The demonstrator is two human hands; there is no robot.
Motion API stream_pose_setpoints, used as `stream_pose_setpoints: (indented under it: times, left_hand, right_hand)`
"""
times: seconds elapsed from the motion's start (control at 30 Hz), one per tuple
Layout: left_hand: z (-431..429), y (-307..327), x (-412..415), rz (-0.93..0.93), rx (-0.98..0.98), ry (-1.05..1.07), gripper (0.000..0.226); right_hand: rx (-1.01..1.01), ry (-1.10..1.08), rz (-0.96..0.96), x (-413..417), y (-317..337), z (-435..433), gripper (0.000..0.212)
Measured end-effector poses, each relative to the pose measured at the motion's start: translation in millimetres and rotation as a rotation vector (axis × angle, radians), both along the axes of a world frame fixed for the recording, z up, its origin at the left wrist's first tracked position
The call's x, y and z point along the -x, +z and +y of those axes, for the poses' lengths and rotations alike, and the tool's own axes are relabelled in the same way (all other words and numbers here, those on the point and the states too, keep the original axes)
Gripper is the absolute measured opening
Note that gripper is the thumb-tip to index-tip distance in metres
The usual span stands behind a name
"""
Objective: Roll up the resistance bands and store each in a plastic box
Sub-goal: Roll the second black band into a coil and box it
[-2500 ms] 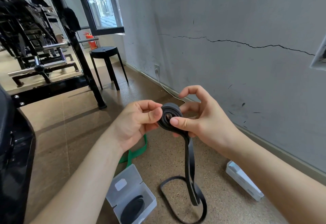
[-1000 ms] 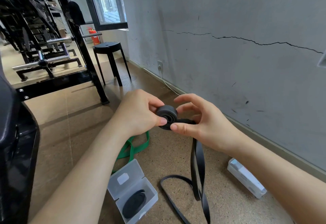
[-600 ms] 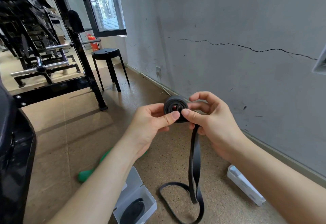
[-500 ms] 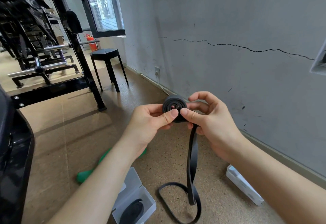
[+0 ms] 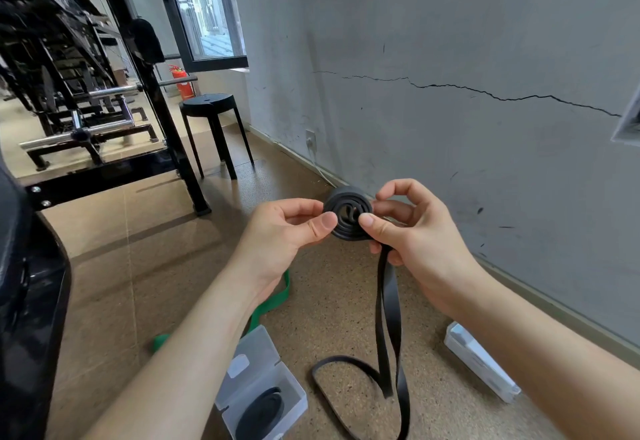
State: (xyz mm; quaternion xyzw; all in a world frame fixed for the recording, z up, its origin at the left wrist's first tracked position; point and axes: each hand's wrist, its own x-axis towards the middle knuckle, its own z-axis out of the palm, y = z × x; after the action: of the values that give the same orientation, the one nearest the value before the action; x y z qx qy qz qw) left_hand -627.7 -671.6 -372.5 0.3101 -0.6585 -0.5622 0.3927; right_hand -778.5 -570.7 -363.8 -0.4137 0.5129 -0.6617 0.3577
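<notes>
I hold a black resistance band (image 5: 347,214) in front of me, its upper part wound into a tight coil. My left hand (image 5: 284,232) pinches the coil's left side between thumb and fingers. My right hand (image 5: 412,232) pinches its right side. The unrolled tail (image 5: 388,318) hangs down and loops on the floor. An open clear plastic box (image 5: 256,363) lies on the floor below my left arm, with another rolled black band (image 5: 261,413) inside. A closed clear box (image 5: 481,361) lies near the wall on the right. A green band (image 5: 273,301) lies on the floor, partly hidden by my left arm.
A grey cracked wall (image 5: 450,59) runs along the right. A black stool (image 5: 211,110) stands ahead by the window. A black gym rack (image 5: 152,100) and barbell equipment fill the left. A dark padded object (image 5: 24,301) edges the near left.
Both hands kept turning the coil, which is now slightly larger and faces me. The hanging tail has shifted a little on the floor.
</notes>
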Motion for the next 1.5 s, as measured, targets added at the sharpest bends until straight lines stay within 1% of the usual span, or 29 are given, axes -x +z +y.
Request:
stream_pose_setpoints:
  times: [0.07, 0.1, 0.13, 0.2, 0.23, 0.27, 0.33, 0.4, 0.5, 0.53, 0.63, 0.7, 0.77, 0.83, 0.87, 0.9, 0.97, 1.1, 1.2, 1.27, 1.3, 1.37, 1.43, 1.47, 1.5]
  left_hand:
    - [-0.3, 0.0, -0.1, -0.005, 0.014, -0.02, 0.073]
    - [-1.1, 0.7, -1.1, -0.006, 0.015, -0.038, 0.071]
    - [-2.2, 1.5, -1.9, -0.005, 0.011, -0.065, 0.064]
    - [-3.6, 2.9, -4.4, -0.009, -0.02, -0.134, 0.04]
    - [-3.7, 3.2, -5.3, -0.019, -0.033, -0.16, 0.032]
    - [-3.5, 2.8, -6.1, -0.024, -0.042, -0.173, 0.03]
    - [0.3, 3.9, -4.7, -0.018, -0.06, -0.167, 0.033]
    - [6.4, 7.1, 0.1, -0.019, -0.043, -0.128, 0.035]
    - [16.6, 11.3, 6.3, -0.081, 0.011, -0.114, 0.043]
    - [17.5, 11.8, 7.1, -0.103, 0.032, -0.095, 0.042]
    - [16.5, 15.3, 3.9, -0.173, 0.091, -0.062, 0.036]
    - [13.6, 17.5, 0.0, -0.209, 0.131, -0.075, 0.033]
    - [10.8, 18.8, -3.1, -0.222, 0.136, -0.084, 0.028]
    - [9.3, 19.2, -4.9, -0.249, 0.14, -0.098, 0.015]
    - [8.9, 19.3, -5.6, -0.28, 0.154, -0.104, 0.013]
    - [7.9, 19.3, -6.4, -0.31, 0.171, -0.106, 0.015]
    - [5.1, 20.2, -8.9, -0.351, 0.207, -0.102, 0.018]
    - [4.5, 23.7, -11.8, -0.481, 0.321, -0.092, 0.017]
    - [6.8, 27.7, -10.5, -0.667, 0.477, -0.029, 0.014]
    - [11.6, 31.2, -8.7, -0.786, 0.598, 0.007, 0.013]
    - [13.9, 31.7, -6.8, -0.834, 0.65, 0.013, 0.012]
    - [17.1, 30.1, -0.8, -0.919, 0.751, 0.01, 0.017]
    - [18.6, 28.1, 3.1, -0.948, 0.808, 0.016, 0.027]
    - [18.0, 27.5, 3.2, -0.932, 0.816, 0.015, 0.027]
    - [16.2, 26.0, 2.2, -0.88, 0.791, 0.013, 0.022]
  right_hand:
    - [-0.029, 0.027, -0.019, -0.4, 0.1, -0.2, 0.025]
    - [-0.043, 0.044, -0.027, -0.6, 0.2, -0.3, 0.025]
    - [-0.057, 0.064, -0.036, -0.7, 0.2, -0.2, 0.025]
    - [-0.083, 0.106, -0.057, -1.0, -0.6, -0.3, 0.024]
    - [-0.096, 0.121, -0.063, -1.4, -0.9, -0.2, 0.024]
    - [-0.106, 0.129, -0.069, -1.9, -1.3, -0.3, 0.024]
    - [-0.111, 0.119, -0.08, -1.7, -2.1, -1.0, 0.023]
    - [-0.089, 0.064, -0.058, -0.6, -0.7, -0.8, 0.022]
    - [-0.019, -0.01, 0.047, -0.5, 2.8, -0.3, 0.025]
    - [-0.007, -0.016, 0.083, -1.4, 3.0, 0.0, 0.025]
    - [-0.016, 0.014, 0.15, -1.4, 0.7, -0.1, 0.027]
    - [-0.057, 0.091, 0.178, 4.4, 0.1, -0.2, 0.03]
    - [-0.14, 0.222, 0.271, 11.2, -0.1, 1.1, 0.045]
    - [-0.22, 0.304, 0.529, 13.3, -1.9, 2.8, 0.061]
    - [-0.247, 0.292, 0.668, 12.9, -1.9, 3.3, 0.065]
    - [-0.257, 0.261, 0.766, 12.4, -0.8, 3.3, 0.066]
    - [-0.245, 0.229, 0.834, 12.1, 3.8, 4.1, 0.061]
    - [-0.253, 0.232, 0.862, 12.3, 3.8, 4.9, 0.052]
    - [-0.232, 0.269, 0.811, 9.9, -1.2, 4.7, 0.047]
    - [-0.229, 0.286, 0.71, 8.1, -3.8, 4.0, 0.05]
    - [-0.219, 0.264, 0.702, 7.0, -5.9, 3.1, 0.052]
    - [-0.155, 0.158, 0.79, 3.7, -10.0, -0.3, 0.055]
    - [-0.103, 0.082, 0.802, 0.9, -11.8, -2.3, 0.049]
    - [-0.083, 0.066, 0.786, 0.7, -12.4, -2.7, 0.045]
    - [-0.065, 0.046, 0.773, 1.2, -11.7, -3.3, 0.042]
